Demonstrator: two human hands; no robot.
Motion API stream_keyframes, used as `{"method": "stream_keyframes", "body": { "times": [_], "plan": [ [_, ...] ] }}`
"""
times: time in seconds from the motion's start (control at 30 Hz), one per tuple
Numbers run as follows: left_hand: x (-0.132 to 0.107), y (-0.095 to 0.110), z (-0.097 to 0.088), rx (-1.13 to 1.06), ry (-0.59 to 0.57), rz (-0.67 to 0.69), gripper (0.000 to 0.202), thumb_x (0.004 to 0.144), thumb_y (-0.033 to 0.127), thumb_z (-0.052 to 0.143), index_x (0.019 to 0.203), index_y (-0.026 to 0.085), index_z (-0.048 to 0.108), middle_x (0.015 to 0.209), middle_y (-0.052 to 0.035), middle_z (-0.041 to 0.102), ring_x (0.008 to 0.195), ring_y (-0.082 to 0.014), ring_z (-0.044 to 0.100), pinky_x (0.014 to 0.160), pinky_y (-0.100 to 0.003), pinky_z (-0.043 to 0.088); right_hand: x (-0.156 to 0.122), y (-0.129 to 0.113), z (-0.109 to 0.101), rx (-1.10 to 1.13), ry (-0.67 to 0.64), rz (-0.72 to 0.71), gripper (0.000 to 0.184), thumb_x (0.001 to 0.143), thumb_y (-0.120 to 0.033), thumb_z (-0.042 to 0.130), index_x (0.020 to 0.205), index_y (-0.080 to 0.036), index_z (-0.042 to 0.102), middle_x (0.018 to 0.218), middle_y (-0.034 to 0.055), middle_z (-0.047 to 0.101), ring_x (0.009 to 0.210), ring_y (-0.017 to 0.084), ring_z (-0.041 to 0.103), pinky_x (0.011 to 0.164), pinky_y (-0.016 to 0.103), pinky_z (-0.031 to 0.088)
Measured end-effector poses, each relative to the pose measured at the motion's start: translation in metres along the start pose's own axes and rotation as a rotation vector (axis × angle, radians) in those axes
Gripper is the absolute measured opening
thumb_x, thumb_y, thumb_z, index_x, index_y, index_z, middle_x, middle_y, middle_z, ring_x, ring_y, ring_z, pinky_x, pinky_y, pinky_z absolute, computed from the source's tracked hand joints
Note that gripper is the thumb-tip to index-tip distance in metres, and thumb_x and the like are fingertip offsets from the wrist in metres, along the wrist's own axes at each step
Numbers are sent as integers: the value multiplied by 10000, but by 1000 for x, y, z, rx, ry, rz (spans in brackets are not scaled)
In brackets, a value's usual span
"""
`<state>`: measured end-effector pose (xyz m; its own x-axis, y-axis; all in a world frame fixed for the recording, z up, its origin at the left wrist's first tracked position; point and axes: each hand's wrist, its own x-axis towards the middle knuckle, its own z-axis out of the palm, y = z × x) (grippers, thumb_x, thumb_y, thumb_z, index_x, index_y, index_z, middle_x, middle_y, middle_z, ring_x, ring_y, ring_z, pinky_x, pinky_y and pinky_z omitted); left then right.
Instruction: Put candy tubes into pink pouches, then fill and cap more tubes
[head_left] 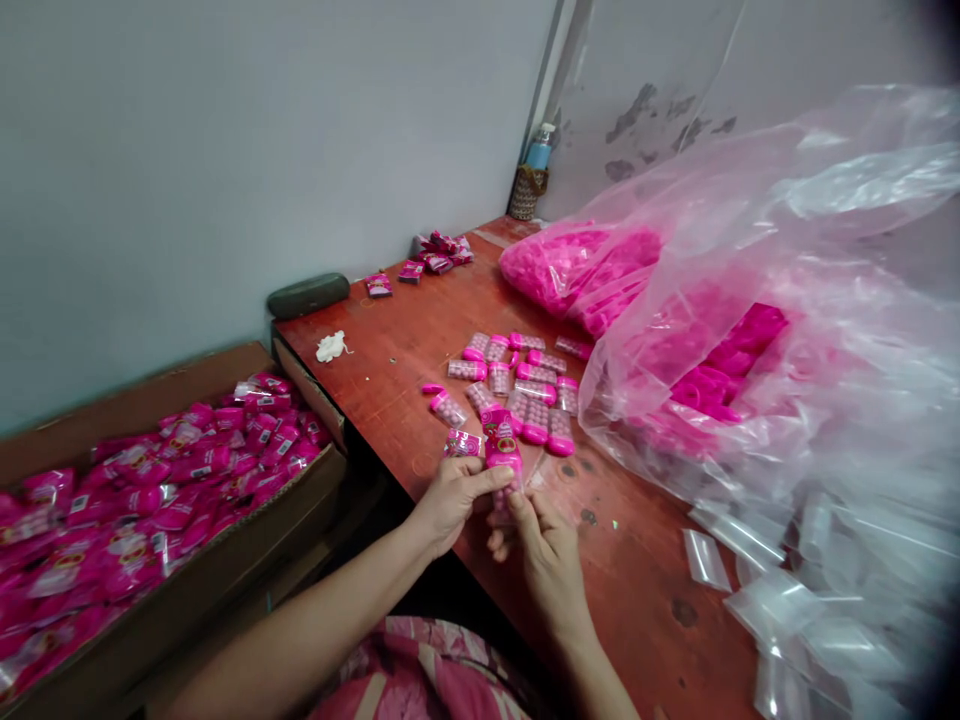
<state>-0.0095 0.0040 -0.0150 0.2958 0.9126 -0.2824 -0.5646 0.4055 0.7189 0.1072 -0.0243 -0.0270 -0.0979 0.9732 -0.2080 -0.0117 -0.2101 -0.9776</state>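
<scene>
Between my hands is a small candy container (504, 455) with a printed pink wrapper and pink pellets showing at its lower end. My left hand (451, 500) pinches it from the left, thumb across its front. On its lower end, the fingers of my right hand (549, 550) are closed; the exact grip is partly hidden. Just beyond, several clear containers of pink pellets with pink caps (536, 420) lie loosely grouped on the red table (630, 590). One container (448, 408) has its cap flipped up. A printed pink wrapper (463, 443) lies close to my left hand.
A cardboard box (300, 500) full of wrapped pink packs (187, 470) stands at left. Large clear bags (675, 300) of pink parts fill the right, above loose clear sleeves (780, 600). Small printed packs (446, 252), a dark case (309, 295) and crumpled white tissue (331, 347) lie further back.
</scene>
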Motion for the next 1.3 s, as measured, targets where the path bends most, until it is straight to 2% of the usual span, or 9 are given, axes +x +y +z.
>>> {"method": "stream_keyframes", "body": {
  "times": [0.1, 0.2, 0.37, 0.5, 0.73, 0.93, 1.1, 1.2, 1.3],
  "plan": [
    [1, -3, 1, -59, 114, 35, 288, 647, 357, 705, 636, 110, 559, 529, -11, 547, 399, -101, 485, 349, -202, 363, -2, 0, 1, -192, 51, -83, 286, 839, -442, 477, 883, -170, 554, 584, -4, 595, 452, 118, 548, 444, 222, 449],
    [2, -4, 0, -59, 122, 23, 318, 634, 373, 713, 601, 105, 545, 504, -14, 547, 382, -97, 476, 353, -202, 358, -2, 1, 1, -172, 16, -79, 277, 838, -437, 484, 874, -171, 555, 585, -2, 597, 447, 113, 539, 444, 219, 448],
    [-1, -2, -10, 24, -58, -9, 339, 675, 365, 674, 549, 69, 570, 441, -28, 523, 356, -109, 477, 373, -221, 372, -2, 7, 7, 225, -20, 97, 323, 818, -473, 499, 790, -154, 545, 576, 1, 593, 367, 79, 488, 339, 179, 375],
    [-5, -3, -14, 45, -175, -76, 317, 708, 349, 640, 563, 76, 572, 427, -13, 498, 347, -138, 498, 365, -246, 389, -2, 8, 8, 188, -5, 63, 302, 821, -449, 512, 779, -152, 552, 609, 7, 606, 410, 82, 517, 377, 183, 407],
    [-8, 0, -13, -68, 102, -45, 253, 622, 287, 734, 638, 54, 637, 598, -59, 594, 514, -107, 533, 469, -209, 425, -12, 5, 2, 244, -55, 12, 277, 843, -319, 532, 1090, -211, 469, 898, 32, 639, 703, 137, 619, 628, 261, 506],
    [-20, -6, -16, -45, 26, -41, 253, 652, 293, 721, 657, 48, 660, 549, -22, 542, 519, -87, 503, 556, -229, 432, 2, 5, 5, 306, -4, 13, 201, 790, -296, 603, 924, -200, 487, 646, -25, 621, 555, 125, 605, 552, 245, 495],
    [-37, 1, -33, -7, 1, -31, 217, 716, 264, 672, 690, 48, 660, 588, -46, 580, 569, -123, 559, 643, -275, 461, 16, 2, 28, 364, -163, 104, 210, 742, -291, 648, 814, -189, 479, 586, -33, 604, 458, 95, 559, 436, 183, 431],
    [-54, 21, -54, -45, 153, 119, 162, 723, 243, 664, 763, 86, 666, 786, -92, 660, 742, -187, 620, 754, -342, 488, 16, 0, 33, 366, -257, 171, 229, 714, -286, 667, 793, -180, 479, 586, -25, 604, 441, 89, 546, 399, 162, 397],
    [-67, 43, -80, -63, 516, 483, 289, 773, 364, 598, 976, 162, 635, 1037, -96, 644, 955, -214, 598, 884, -394, 453, 15, 1, 22, 293, -183, 161, 227, 725, -319, 652, 805, -180, 491, 591, -21, 605, 453, 93, 550, 411, 170, 408]
  ]
}}
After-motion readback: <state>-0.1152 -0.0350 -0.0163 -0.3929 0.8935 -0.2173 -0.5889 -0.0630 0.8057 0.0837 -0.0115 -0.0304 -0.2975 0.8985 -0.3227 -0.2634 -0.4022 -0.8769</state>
